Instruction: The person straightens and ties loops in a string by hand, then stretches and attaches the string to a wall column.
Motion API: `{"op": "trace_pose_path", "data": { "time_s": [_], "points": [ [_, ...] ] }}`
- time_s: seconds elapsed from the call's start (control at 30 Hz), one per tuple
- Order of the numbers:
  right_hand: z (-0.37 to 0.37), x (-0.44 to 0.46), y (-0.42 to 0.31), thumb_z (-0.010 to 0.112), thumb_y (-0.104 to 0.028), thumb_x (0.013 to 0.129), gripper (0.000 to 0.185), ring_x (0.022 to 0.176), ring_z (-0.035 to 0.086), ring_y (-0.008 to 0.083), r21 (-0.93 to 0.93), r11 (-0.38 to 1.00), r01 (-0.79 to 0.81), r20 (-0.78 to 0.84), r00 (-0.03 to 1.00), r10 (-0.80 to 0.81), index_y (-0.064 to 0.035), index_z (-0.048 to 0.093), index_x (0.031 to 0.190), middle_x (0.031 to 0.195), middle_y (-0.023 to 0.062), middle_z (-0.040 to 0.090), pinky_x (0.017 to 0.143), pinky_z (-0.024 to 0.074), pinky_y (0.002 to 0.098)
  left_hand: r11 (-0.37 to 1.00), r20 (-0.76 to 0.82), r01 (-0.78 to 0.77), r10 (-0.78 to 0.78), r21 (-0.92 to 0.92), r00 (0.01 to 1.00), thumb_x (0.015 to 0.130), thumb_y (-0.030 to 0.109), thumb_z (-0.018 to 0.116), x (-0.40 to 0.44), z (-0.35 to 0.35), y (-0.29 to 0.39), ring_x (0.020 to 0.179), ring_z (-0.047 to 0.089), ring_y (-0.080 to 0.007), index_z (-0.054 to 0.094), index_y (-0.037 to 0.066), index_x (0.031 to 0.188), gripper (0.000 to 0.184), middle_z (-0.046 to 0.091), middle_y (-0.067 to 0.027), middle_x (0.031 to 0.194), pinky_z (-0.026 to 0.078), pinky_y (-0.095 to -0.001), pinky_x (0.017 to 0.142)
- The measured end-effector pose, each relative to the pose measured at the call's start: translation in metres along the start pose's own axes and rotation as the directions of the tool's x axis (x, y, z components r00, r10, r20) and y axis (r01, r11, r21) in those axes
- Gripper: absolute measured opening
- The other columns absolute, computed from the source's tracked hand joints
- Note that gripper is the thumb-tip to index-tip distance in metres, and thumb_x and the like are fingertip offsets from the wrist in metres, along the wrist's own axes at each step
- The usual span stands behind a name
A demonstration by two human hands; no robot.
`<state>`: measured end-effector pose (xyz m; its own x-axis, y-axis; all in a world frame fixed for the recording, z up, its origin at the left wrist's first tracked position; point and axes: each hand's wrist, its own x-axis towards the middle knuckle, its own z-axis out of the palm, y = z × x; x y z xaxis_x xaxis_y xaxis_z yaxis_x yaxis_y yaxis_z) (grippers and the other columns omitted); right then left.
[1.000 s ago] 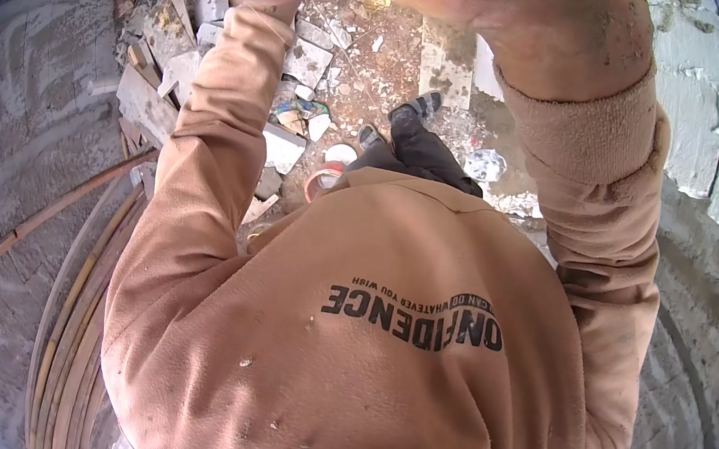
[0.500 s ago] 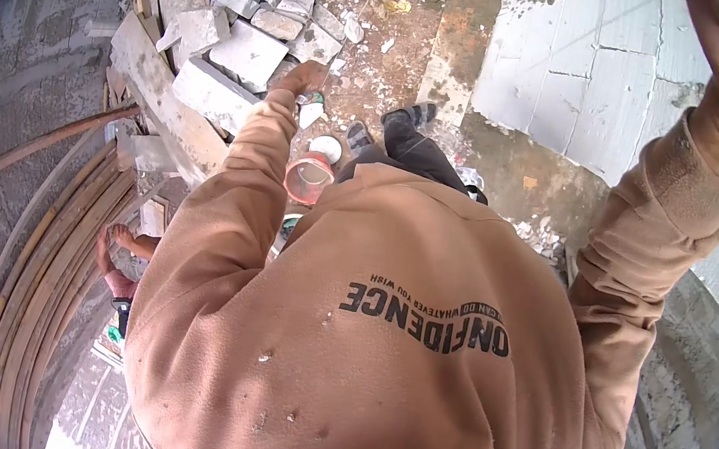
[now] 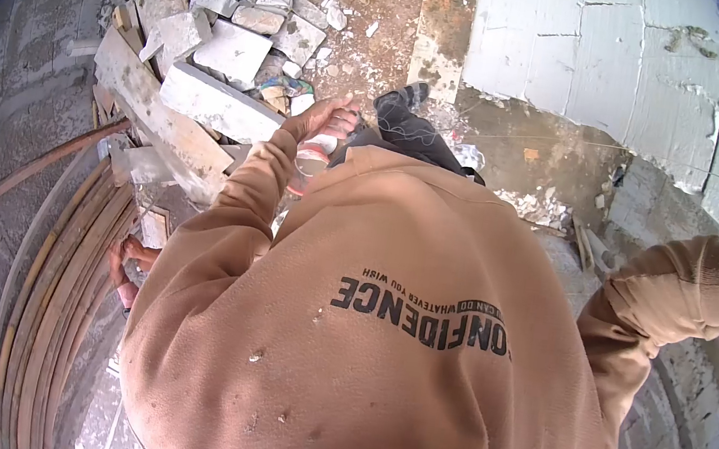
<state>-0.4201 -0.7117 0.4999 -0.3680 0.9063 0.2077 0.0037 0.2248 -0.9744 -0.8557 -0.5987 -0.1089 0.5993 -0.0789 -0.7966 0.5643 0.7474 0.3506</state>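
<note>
My left hand reaches out over the floor with its fingers curled closed and the thumb near the fingertips. A thin pale string runs from near these fingers, over the dark trouser leg, toward the wall at the right. Just below the hand is a reddish bucket, partly covered by the hand and sleeve. My right arm stretches to the far right; only the sleeve and wrist show, and the hand is past the edge of the view.
Broken white blocks and boards are heaped at the upper left. Curved-looking wooden poles stand at the left, where another person's hands show. A pale block wall fills the upper right. Rubble lies by my feet.
My left hand has moved right and nearer to my body, over the bucket. My right arm has swung down and outward, taking the hand out of view. The string now crosses to the right.
</note>
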Motion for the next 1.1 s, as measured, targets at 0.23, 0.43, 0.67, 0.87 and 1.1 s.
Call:
{"op": "trace_pose_path", "data": {
  "time_s": [0.23, 0.43, 0.67, 0.87, 1.1],
  "points": [
    [0.056, -0.036, 0.029, 0.04, -0.005, 0.103, 0.053, 0.043, 0.033, 0.0053, 0.025, 0.994, -0.109, -0.128, 0.986, 0.111, -0.0057, 0.03, 0.156, 0.057, -0.0052, 0.04, 0.041, 0.0322, 0.0171, 0.986, 0.093, -0.146, 0.154, -0.085, 0.984, 0.11, 0.038, 0.026, 0.055, 0.171, 0.097, 0.118, 0.064, -0.0282, 0.046, -0.004, 0.139, 0.054, 0.065, -0.019, 0.129, 0.056, -0.0417, 0.098],
    [0.089, -0.086, -0.02, 0.04, -0.005, 0.103, 0.051, 0.041, 0.034, 0.0055, 0.07, 0.997, -0.016, -0.291, 0.956, 0.036, -0.0014, 0.031, 0.153, 0.056, -0.0049, 0.04, 0.042, 0.0322, 0.0172, 0.923, 0.048, -0.075, 0.101, -0.378, 0.994, 0.108, 0.051, 0.027, 0.086, 0.196, 0.132, 0.099, 0.07, -0.0299, 0.038, -0.011, 0.141, 0.071, 0.068, -0.0266, 0.119, 0.06, -0.0394, 0.085],
    [0.135, -0.152, -0.135, 0.039, -0.004, 0.103, 0.048, 0.04, 0.034, 0.0058, 0.031, 0.981, 0.192, -0.476, 0.866, -0.154, 0.0036, 0.031, 0.15, 0.054, -0.0046, 0.041, 0.042, 0.0323, 0.0173, 0.972, -0.019, -0.199, 0.203, 0.121, 0.979, 0.098, 0.074, 0.024, 0.126, 0.132, 0.104, 0.091, 0.066, -0.0348, 0.02, -0.011, 0.148, 0.098, 0.063, -0.0296, 0.118, 0.055, -0.0422, 0.067],
    [0.179, -0.203, -0.171, 0.038, -0.003, 0.103, 0.047, 0.038, 0.035, 0.006, -0.05, 0.952, 0.301, -0.613, 0.743, -0.267, 0.0079, 0.032, 0.148, 0.053, -0.0043, 0.041, 0.042, 0.0324, 0.0174, 0.155, -0.034, -0.108, 0.413, -0.982, 0.91, 0.08, 0.092, 0.036, 0.053, 0.103, 0.148, 0.142, 0.031, -0.0554, -0.002, -0.009, 0.156, 0.131, 0.021, -0.0373, 0.157, 0.034, -0.064, 0.115],
    [0.193, -0.271, -0.127, 0.037, -0.003, 0.103, 0.045, 0.037, 0.036, 0.0063, -0.051, 0.966, 0.254, -0.777, 0.597, -0.198, 0.013, 0.033, 0.145, 0.051, -0.004, 0.041, 0.042, 0.0324, 0.0175, -0.274, -0.133, 0.01, 0.499, -0.962, 0.856, 0.104, 0.0, 0.03, 0.028, -0.047, 0.172, 0.075, 0.072, -0.0354, 0.047, -0.012, 0.13, 0.033, 0.068, -0.0249, 0.095, 0.067, -0.0357, 0.061]
  ]
}}
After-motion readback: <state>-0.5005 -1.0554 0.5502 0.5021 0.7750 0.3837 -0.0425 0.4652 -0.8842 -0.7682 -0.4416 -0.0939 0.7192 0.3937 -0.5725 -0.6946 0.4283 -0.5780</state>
